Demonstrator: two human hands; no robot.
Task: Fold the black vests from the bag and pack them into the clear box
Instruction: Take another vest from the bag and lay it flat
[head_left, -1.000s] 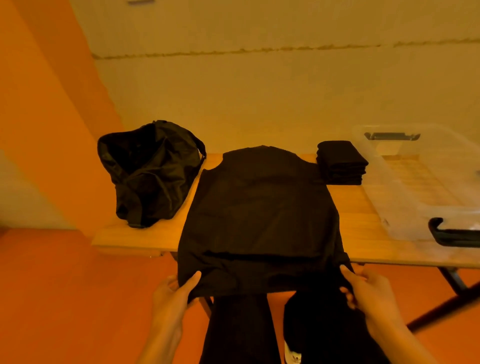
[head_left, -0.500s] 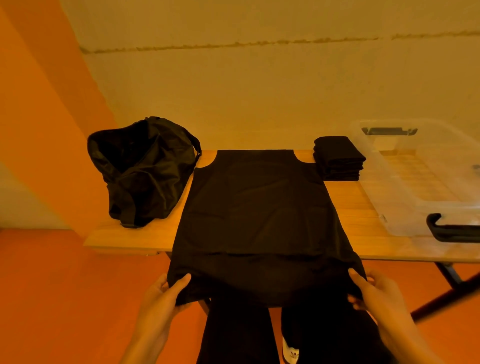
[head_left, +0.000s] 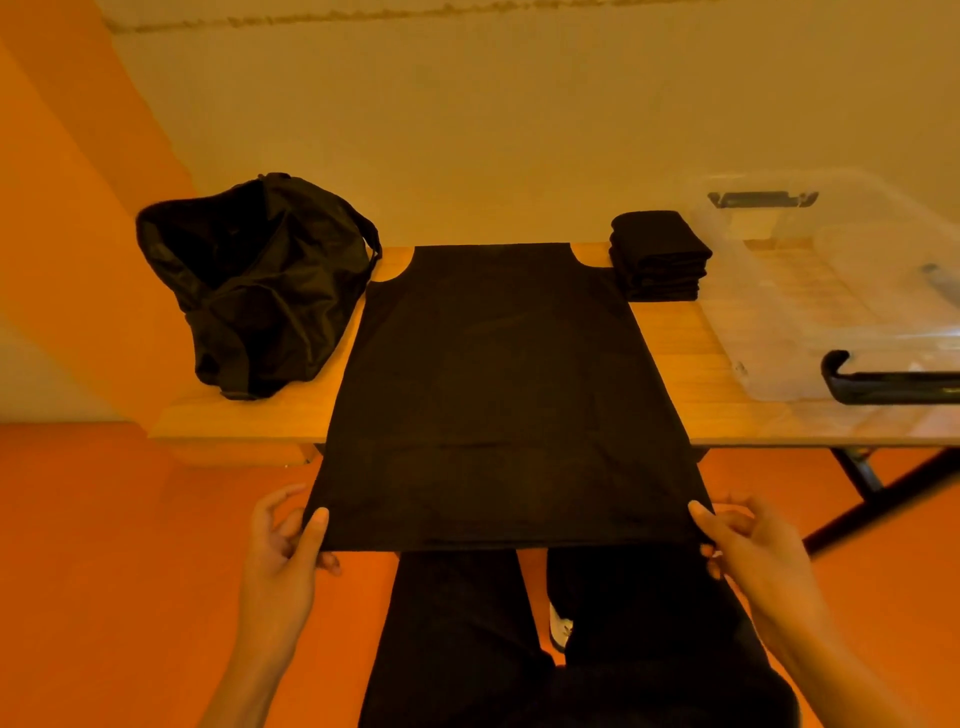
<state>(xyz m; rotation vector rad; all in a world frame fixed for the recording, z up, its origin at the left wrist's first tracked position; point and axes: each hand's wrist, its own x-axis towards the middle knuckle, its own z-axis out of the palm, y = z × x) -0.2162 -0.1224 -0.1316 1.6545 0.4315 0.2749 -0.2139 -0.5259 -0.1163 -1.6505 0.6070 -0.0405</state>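
Both bare: left hand (head_left: 283, 540), right hand (head_left: 753, 545). Forearms bare down to frame edge. Legs in black trousers (head_left: 457, 623), plain dark fabric, seams and detail lost in dim warm light. White shoe (head_left: 560, 623) shows between trouser legs, dark marking on it, too small to read.

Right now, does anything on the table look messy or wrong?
Nothing is spilled or broken. The black vest lies flat, but its bottom hangs past the table edge, pinched by the left hand and right hand.
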